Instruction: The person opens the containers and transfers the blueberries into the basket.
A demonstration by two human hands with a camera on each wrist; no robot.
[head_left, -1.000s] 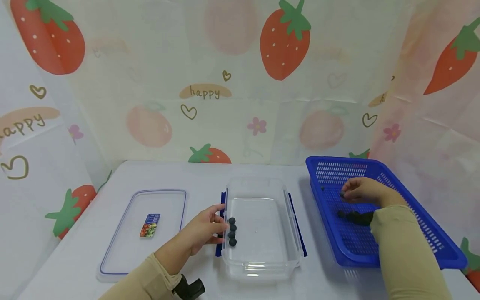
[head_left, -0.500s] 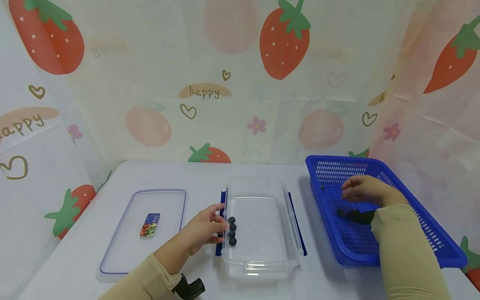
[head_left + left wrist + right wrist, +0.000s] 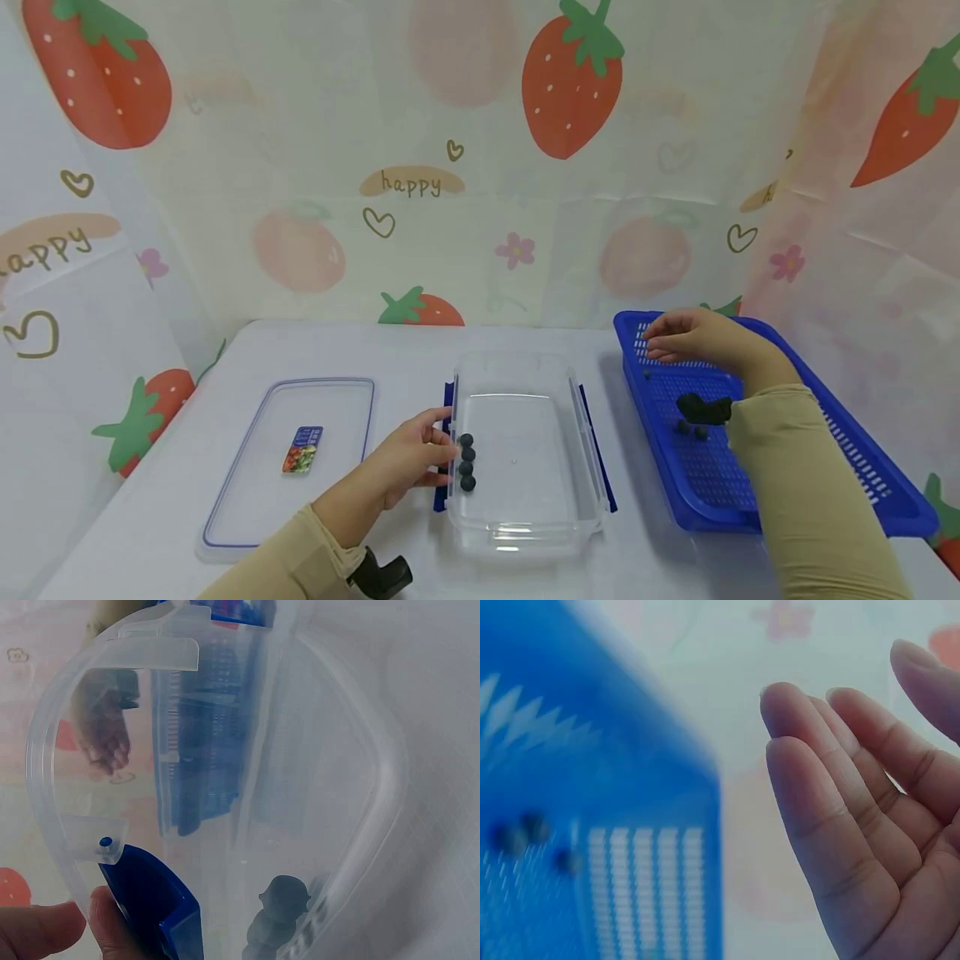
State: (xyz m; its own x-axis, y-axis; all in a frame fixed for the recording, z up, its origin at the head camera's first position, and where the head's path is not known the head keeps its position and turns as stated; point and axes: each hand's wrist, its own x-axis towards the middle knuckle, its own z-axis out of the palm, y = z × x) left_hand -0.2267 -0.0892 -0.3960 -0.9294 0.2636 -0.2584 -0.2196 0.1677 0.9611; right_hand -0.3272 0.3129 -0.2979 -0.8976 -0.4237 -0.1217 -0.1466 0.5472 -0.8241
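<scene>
The left hand [image 3: 411, 460] grasps the box [image 3: 506, 535], right of which the right hand [image 3: 701, 340] hangs, grip released, and a careless tug could set the balls [image 3: 468, 468] inside rolling.

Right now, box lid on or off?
Off. The lid lies on the table, to the left of the box; the head view shows nothing covering the box's top.

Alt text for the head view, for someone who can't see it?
A left hand touches the left side of a clear plastic box holding four dark balls in a row; an open right hand hovers over a blue perforated basket holding more balls. A clear, blue-edged lid lies left.
</scene>
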